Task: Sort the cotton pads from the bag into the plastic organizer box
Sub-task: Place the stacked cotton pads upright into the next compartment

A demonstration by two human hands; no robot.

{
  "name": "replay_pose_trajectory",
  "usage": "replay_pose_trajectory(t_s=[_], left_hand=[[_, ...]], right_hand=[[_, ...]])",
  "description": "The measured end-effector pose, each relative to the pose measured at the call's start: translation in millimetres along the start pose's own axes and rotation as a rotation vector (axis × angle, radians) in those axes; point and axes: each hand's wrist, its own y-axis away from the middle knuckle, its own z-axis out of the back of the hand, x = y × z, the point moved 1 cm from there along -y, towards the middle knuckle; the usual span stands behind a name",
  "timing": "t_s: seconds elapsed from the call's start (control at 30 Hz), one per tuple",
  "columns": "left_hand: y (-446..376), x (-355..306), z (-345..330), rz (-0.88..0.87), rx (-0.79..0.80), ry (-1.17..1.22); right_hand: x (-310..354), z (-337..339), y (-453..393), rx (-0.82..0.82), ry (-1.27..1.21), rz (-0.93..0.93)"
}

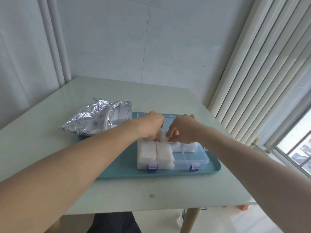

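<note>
Both hands, left hand (151,125) and right hand (182,129), pinch cotton pads (162,137) over the organizer box (191,157) middle — best seat them flat, square to the dividers.

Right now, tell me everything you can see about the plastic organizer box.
The plastic organizer box is clear, shallow and rectangular, split by dividers into compartments, with two blue latches on its near wall. It sits flat on a teal tray, lid open. White cotton pads fill the near-left compartments and some in the middle; the near-right ones look empty. The left hand and right hand are over its middle, pinching pads there.
</note>
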Motion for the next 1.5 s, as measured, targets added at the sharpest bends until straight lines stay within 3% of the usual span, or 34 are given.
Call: replay_pose_trajectory(t_s=[0.43,0.73,1.0,1.1,1.17,1.23,1.3,1.43,1.5], left_hand=[[2,-1,-3,-0.138,-0.159,-0.047],[-12,-1,-3,-0.084,0.1,-0.027],[-6,21,14,-0.079,0.027,0.169],[-2,37,24,-0.034,-0.154,0.391],[5,53,28,0.015,-0.394,0.527],[15,73,31,0.086,-0.664,0.502],[23,97,30,0.192,-0.793,0.379],[31,142,12,0.535,-0.411,0.174],[34,164,0,0.606,-0.364,0.236]], right_hand=[[-9,10,-8,0.138,0.045,0.001],[-14,8,-25,0.215,-0.019,-0.007],[-16,28,-13,0.151,-0.156,-0.069],[-24,48,-11,0.028,-0.241,-0.087],[-24,59,-16,-0.042,-0.313,-0.089],[-18,67,-24,-0.074,-0.399,-0.082],[-3,69,-37,-0.075,-0.462,-0.056],[42,63,-73,-0.07,-0.552,-0.003],[69,56,-93,-0.048,-0.574,0.027]])
